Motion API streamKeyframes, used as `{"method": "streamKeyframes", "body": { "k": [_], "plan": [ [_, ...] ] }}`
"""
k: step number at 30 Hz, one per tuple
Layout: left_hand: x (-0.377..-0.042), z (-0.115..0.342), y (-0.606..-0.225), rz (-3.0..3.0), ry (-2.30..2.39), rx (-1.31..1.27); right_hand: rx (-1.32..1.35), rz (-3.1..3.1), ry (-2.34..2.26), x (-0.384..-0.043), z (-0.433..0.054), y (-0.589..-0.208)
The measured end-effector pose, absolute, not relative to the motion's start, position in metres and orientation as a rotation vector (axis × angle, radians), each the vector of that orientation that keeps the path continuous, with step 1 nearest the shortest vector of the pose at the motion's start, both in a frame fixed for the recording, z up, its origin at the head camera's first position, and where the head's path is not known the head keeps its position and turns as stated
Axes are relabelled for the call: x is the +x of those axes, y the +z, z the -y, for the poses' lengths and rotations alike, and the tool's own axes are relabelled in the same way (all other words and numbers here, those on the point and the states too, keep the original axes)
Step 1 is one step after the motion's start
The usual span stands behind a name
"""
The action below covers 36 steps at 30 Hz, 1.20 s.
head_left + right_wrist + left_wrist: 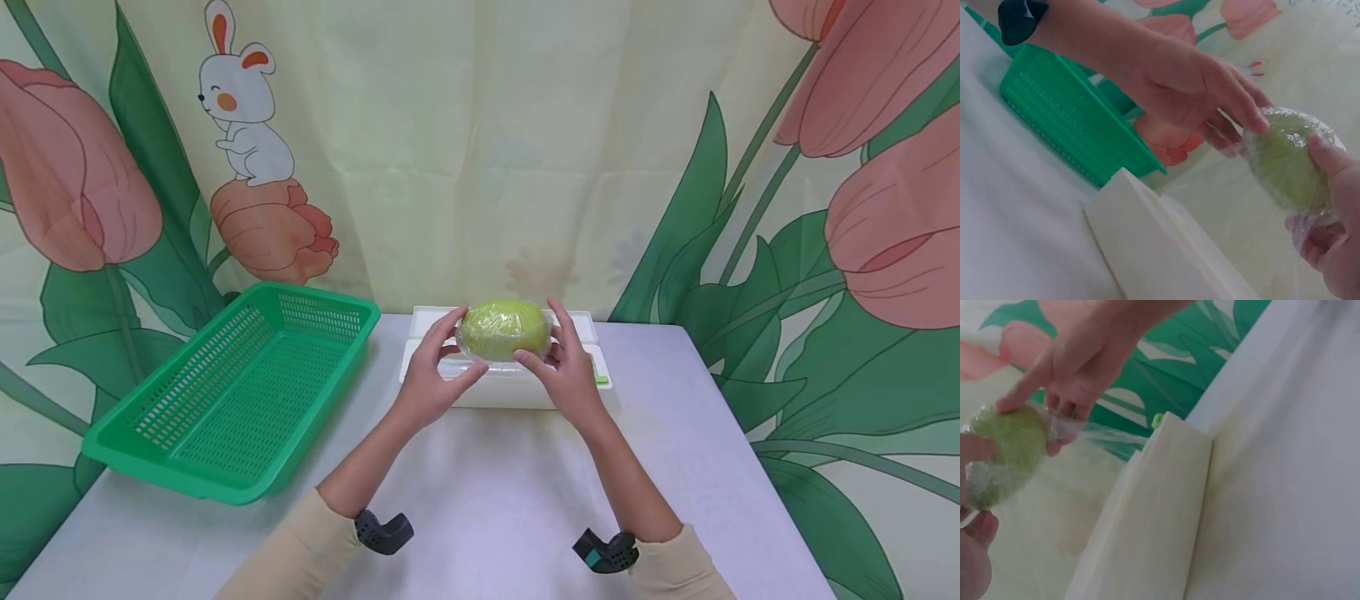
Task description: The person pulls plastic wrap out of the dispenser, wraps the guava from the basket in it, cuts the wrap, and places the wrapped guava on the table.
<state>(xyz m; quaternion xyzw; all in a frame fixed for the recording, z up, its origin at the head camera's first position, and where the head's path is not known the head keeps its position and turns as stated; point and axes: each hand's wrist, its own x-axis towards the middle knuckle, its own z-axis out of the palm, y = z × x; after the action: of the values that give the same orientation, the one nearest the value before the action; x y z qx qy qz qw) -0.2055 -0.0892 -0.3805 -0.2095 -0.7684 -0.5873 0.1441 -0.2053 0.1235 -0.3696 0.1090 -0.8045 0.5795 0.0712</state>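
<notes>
A smooth, oval green fruit [504,327], covered in clear cling film, is held up between both hands above a white box. My left hand [431,387] grips its left end, with the thumb low in front and the fingers around the side. On the other end my right hand [573,382] has its thumb on the front and its fingers at the side. In the left wrist view, a stretched strip of cling film [1110,433] runs from the fruit to the white box [1154,512]. The fruit's underside is hidden in the head view.
A green plastic basket [262,487] with slotted sides stands on the left of the white-covered table [517,500]. A small green piece [602,380] sits at the box's right edge. Behind the table hangs a curtain [420,167] printed with tulips and a rabbit.
</notes>
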Motion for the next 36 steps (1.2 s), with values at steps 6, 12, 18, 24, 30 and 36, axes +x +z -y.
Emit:
{"method": "streamKeyframes", "body": {
  "k": [6,12,18,24,30,36],
  "plan": [
    [-0.208,0.091,-0.382,2.219,-1.651,-0.589,0.399,2.486,1.678,-0.207,-0.126,-0.376],
    [-0.212,0.092,-0.384,2.226,-1.74,-0.546,0.461,2.51,1.649,-0.209,-0.131,-0.382],
    [-0.215,0.093,-0.386,2.289,-1.773,-0.503,0.435,2.51,1.575,-0.214,-0.135,-0.386],
    [-0.214,0.093,-0.386,2.351,-1.78,-0.454,0.469,2.513,1.632,-0.209,-0.134,-0.377],
    [-0.219,0.094,-0.397,2.372,-1.775,-0.458,0.535,2.438,1.9,-0.218,-0.14,-0.394],
    [-0.22,0.093,-0.399,2.318,-1.721,-0.583,0.504,2.427,1.88,-0.219,-0.14,-0.398]
  ]
}}
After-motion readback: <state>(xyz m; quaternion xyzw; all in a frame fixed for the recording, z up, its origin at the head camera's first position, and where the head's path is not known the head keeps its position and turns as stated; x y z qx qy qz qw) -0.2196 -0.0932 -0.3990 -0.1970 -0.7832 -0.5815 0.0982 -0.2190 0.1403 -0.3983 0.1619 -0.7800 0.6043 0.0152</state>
